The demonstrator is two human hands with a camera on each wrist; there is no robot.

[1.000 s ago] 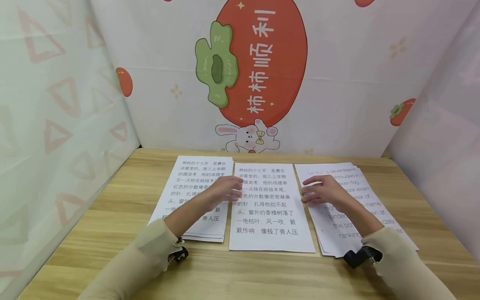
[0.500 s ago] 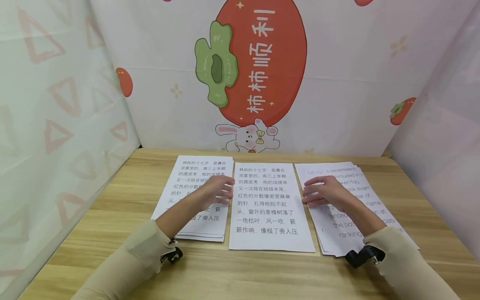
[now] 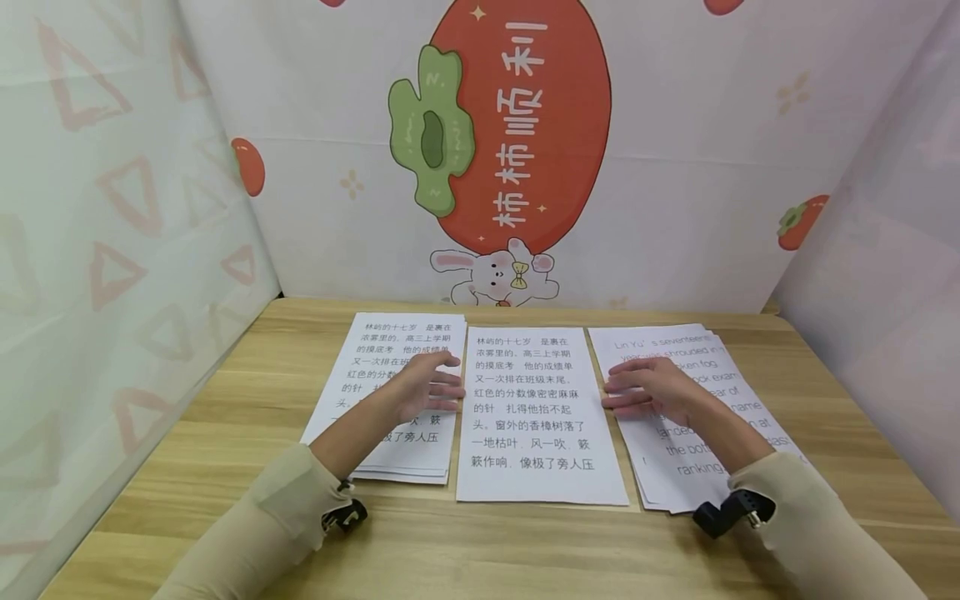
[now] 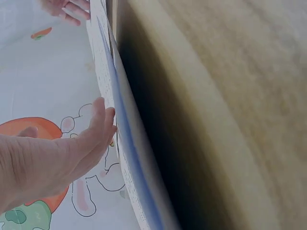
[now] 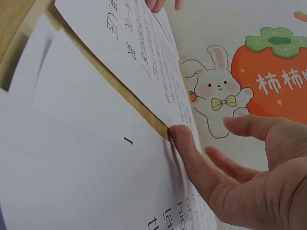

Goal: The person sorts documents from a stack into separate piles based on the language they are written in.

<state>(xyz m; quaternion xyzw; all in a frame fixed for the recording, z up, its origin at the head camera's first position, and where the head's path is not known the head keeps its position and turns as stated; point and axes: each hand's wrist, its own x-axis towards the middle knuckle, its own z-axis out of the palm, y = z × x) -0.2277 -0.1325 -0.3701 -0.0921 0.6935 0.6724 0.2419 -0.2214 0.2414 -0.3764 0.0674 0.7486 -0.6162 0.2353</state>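
Observation:
In the head view, three lots of printed paper lie side by side on a wooden table. My left hand (image 3: 426, 387) is over the left stack of paper (image 3: 401, 462), fingers loosely bent at the stack's right edge and holding nothing. The middle sheet of paper (image 3: 532, 417), with Chinese text, lies flat between my hands. My right hand (image 3: 656, 390) is over the right stack of paper (image 3: 675, 487), which has English text. In the right wrist view, its lowest fingertip (image 5: 180, 132) sits at the strip of table between that stack and the middle sheet; the thumb is apart.
The wooden table (image 3: 450, 550) runs in front of and beside the papers. A white cloth backdrop (image 3: 330, 233) with a persimmon and a rabbit print stands behind, with pale cloth walls at both sides. Sheets in the side stacks are slightly askew.
My left hand has moved left, off the middle sheet's edge and back over the left stack. My right hand has stayed nearly in place. The papers lie as before.

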